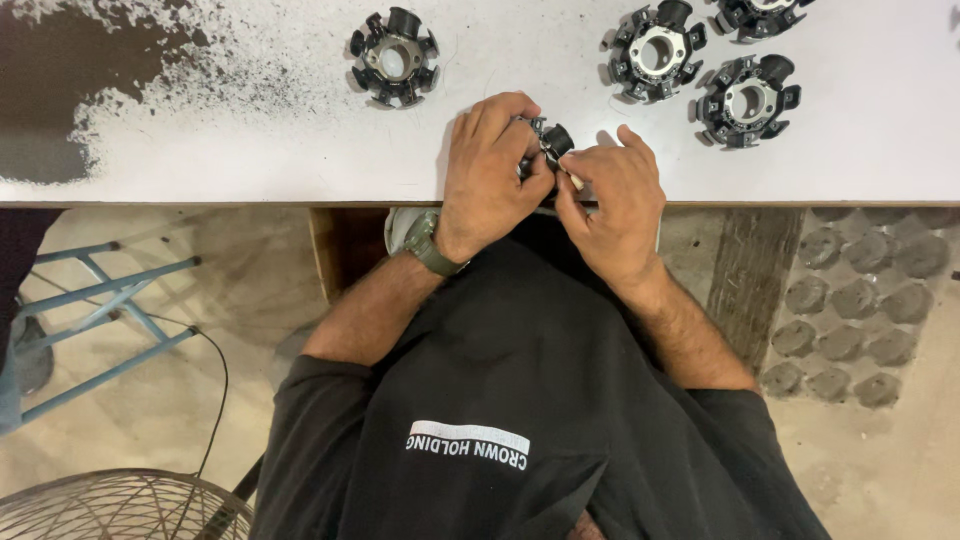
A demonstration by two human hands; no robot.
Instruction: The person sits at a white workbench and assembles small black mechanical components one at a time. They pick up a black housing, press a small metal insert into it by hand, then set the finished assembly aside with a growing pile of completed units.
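The work in hand is a small black ring-shaped part (548, 142) with pole pieces around its rim. It is held at the near edge of the tabletop (250, 150), roughly at the middle of that edge, and is mostly covered by the fingers.

**Grip state**
- Left hand (490, 165): closed around the left side of the part, fingers curled over its top, thumb against its near side. A green watch (428, 245) sits on this wrist.
- Right hand (615, 195): fingertips pinched together at the right side of the part, on a small pale item (576, 182) that is too small to identify. The hand touches the part; whether it also bears its weight cannot be told.

**Step in hand (judgement)**
The pose suggests fine fitting or trimming work on one pole of the part, with the left hand steadying and the right hand working. A further move would call for a firm hold by the left hand and small, precise finger motion by the right, so that the part does not slip off the near edge.

**Containers**
No box, tray or bin is visible on the tabletop. Like parts lie loose on it: one (393, 57) toward the far edge, left of the hands, and three toward the far right corner (655, 52), (750, 100), (765, 12).

**Surroundings**
The far left corner of the tabletop is worn dark (60, 80). Below, on the floor, stand a blue metal frame (100, 300) and a wire fan guard (110, 505).
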